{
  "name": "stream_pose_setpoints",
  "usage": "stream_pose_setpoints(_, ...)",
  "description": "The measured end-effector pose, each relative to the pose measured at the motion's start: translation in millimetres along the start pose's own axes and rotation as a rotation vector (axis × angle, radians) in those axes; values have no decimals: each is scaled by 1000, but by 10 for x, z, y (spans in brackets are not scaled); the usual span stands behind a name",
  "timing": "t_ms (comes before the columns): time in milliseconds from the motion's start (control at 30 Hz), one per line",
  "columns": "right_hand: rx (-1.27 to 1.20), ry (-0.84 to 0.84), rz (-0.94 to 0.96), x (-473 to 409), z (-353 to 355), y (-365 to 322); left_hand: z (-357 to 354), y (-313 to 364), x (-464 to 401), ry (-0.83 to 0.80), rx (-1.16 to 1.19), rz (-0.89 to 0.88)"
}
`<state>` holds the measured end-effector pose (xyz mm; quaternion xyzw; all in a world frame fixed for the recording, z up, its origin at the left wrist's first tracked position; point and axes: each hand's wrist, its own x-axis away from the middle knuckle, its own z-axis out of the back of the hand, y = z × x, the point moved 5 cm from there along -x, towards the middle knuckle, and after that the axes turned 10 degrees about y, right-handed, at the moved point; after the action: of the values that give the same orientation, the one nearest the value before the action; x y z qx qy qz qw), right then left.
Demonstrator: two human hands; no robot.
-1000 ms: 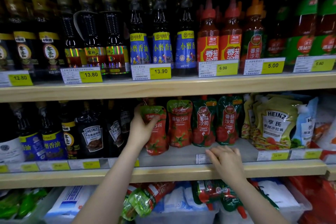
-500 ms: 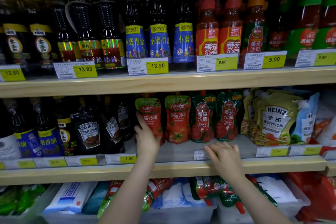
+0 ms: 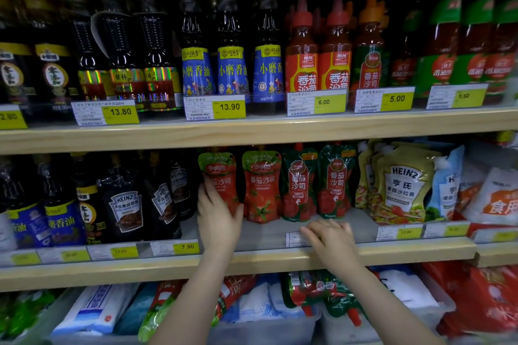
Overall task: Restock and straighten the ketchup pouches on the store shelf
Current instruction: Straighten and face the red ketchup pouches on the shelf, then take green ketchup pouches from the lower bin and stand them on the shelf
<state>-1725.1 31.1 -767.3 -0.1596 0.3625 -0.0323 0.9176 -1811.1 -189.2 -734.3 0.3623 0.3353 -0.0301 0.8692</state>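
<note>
Two hands on the middle shelf [image 3: 252,256]. Your left hand [image 3: 217,214] grips the leftmost ketchup pouch [image 3: 220,176] — fingers curled round its lower left edge, thumb at its right side, pouch upright. Your right hand [image 3: 328,235] rests palm down on the shelf's front lip, fingers relaxed, holding nothing. Three more ketchup pouches [image 3: 297,182] stand upright just right of the held one — one red, two green-topped. Heinz salad dressing pouches [image 3: 403,185] follow; dark sauce bottles [image 3: 123,204] stand to the left.
</note>
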Motion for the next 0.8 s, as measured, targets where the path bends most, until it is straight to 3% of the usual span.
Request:
stream_pose_setpoints(67, -39, -41, 16, 5, 30, 48, 6, 187, 274, 42, 2, -227)
stream_pose_setpoints(133, -48, -53, 40, 31, 91, 120, -93, 383, 585, -28, 47, -412)
stream_pose_setpoints(300, -6, -35, 90, 180, 337, 342, -415, 757, 1101, -190, 23, -710)
stream_pose_setpoints(533, 114, -58, 1, 275, 738, 931, -664, 943, 1258, -218, -95, -719)
stream_pose_setpoints(800, 40, -85, 177, 281, 712, 1143, -704, 1032, 1365, -118, -122, -566)
